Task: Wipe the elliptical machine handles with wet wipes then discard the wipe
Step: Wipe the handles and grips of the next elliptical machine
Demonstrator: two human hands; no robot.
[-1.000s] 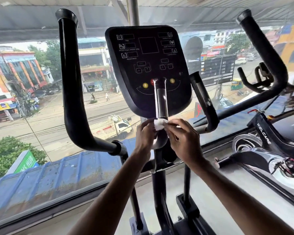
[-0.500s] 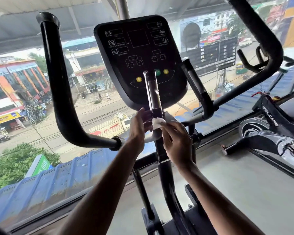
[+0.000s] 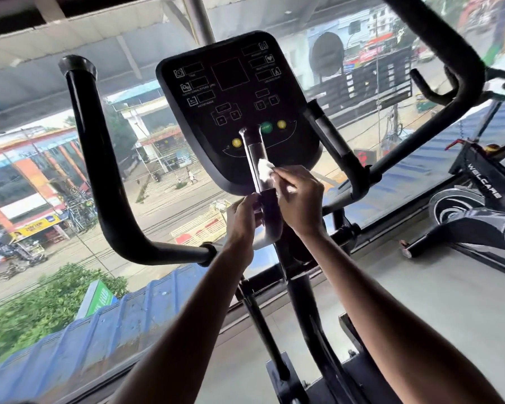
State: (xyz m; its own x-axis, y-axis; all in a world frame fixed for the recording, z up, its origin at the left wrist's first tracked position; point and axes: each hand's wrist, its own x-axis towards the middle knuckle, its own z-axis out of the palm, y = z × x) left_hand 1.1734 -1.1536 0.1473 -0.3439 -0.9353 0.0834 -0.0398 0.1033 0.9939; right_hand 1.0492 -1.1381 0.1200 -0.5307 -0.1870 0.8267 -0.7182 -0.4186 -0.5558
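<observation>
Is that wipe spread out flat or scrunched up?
Scrunched: the wipe is a white wad pinched by the right hand against the centre handle.

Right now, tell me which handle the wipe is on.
The left short handle, the one with the silver plate before the console. The right hand holds the wipe on it; the other short handle and long handles go untouched.

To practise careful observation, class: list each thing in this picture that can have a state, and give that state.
short handle, upright, gripped low down.
wet wipe, crumpled, pressed on the short handle's silver plate.
right hand, pinches the wet wipe.
left hand, grips the short handle below the plate.
console, screens dark.
</observation>
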